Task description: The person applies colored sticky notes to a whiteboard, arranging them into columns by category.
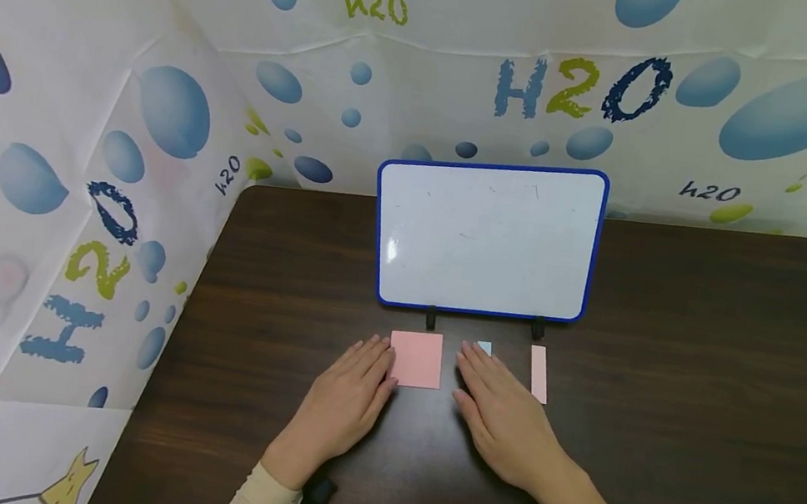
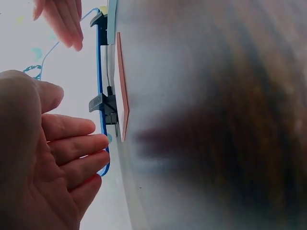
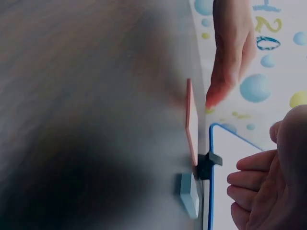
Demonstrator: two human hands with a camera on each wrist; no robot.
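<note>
A square pink sticky-note pad [image 1: 416,360] lies on the dark table. My left hand [image 1: 343,400] is at its left edge, fingers straight and holding nothing. The left wrist view shows that hand [image 2: 67,158] raised above the tabletop, palm in sight. Right of the pad, my right hand [image 1: 511,425] is held flat with its fingers extended, also gripping nothing. It covers most of a light-blue pad [image 1: 485,348] in the head view; the right wrist view shows this blue pad [image 3: 190,195] as a thick block. Beyond that hand lies a narrow pale-pink strip pad [image 1: 539,375].
Behind the pads stands a blue-framed whiteboard [image 1: 488,237], propped on black feet [image 1: 430,318]. The dark wooden table [image 1: 694,405] stretches to both sides. White cloth with blue and green droplet prints [image 1: 425,78] hangs at the back and left.
</note>
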